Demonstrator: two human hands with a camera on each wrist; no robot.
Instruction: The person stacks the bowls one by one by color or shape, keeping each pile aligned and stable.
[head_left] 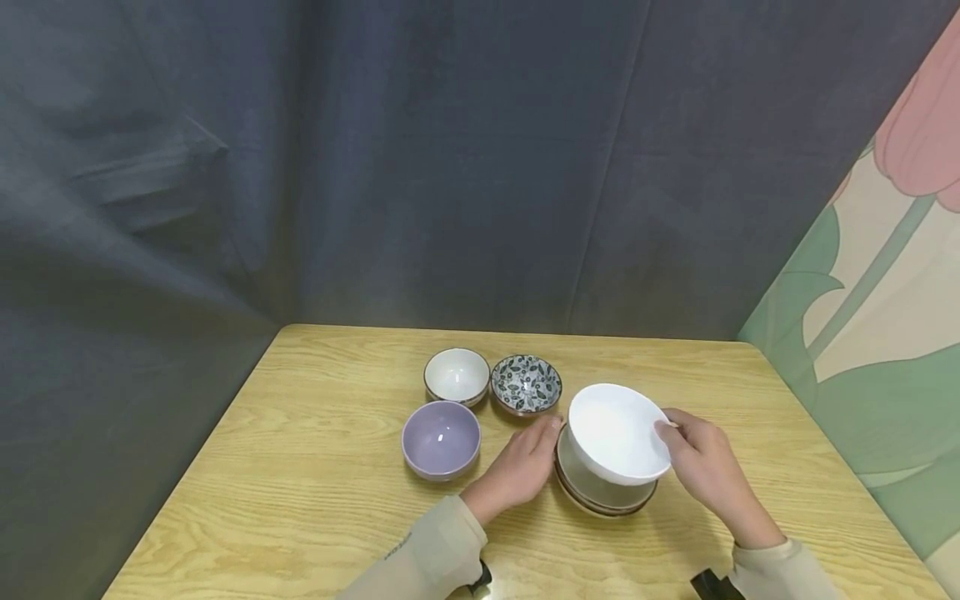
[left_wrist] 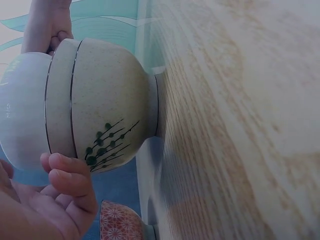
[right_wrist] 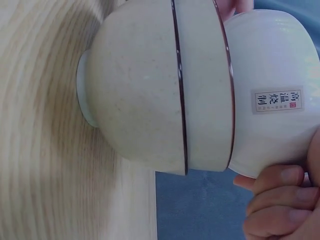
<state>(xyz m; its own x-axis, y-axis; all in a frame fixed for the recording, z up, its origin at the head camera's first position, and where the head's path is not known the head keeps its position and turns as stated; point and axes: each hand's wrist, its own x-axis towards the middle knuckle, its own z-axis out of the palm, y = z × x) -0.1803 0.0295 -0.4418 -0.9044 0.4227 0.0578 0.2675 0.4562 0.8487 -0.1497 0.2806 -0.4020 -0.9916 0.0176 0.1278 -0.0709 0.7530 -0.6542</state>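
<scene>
A plain white bowl [head_left: 618, 433] is tilted over two nested beige bowls [head_left: 581, 482], its lower part just inside the upper one. My right hand [head_left: 705, 462] pinches the white bowl's rim, thumb inside and fingers outside. A paper label [right_wrist: 277, 100] shows on its outer wall in the right wrist view. My left hand [head_left: 521, 462] lies along the left side of the beige stack, its fingertips at the rims. The left wrist view shows brown rims and a green plant design on the lower beige bowl [left_wrist: 110, 85], which stands on its foot.
Left of the stack, a purple bowl [head_left: 441, 442] stands in front of a white-lined bowl [head_left: 457, 375]. Beside that is a black-and-white leaf-patterned bowl [head_left: 527, 384]. A dark cloth [head_left: 465, 167] hangs behind the wooden table [head_left: 300, 467], and a painted wall [head_left: 885, 333] rises at right.
</scene>
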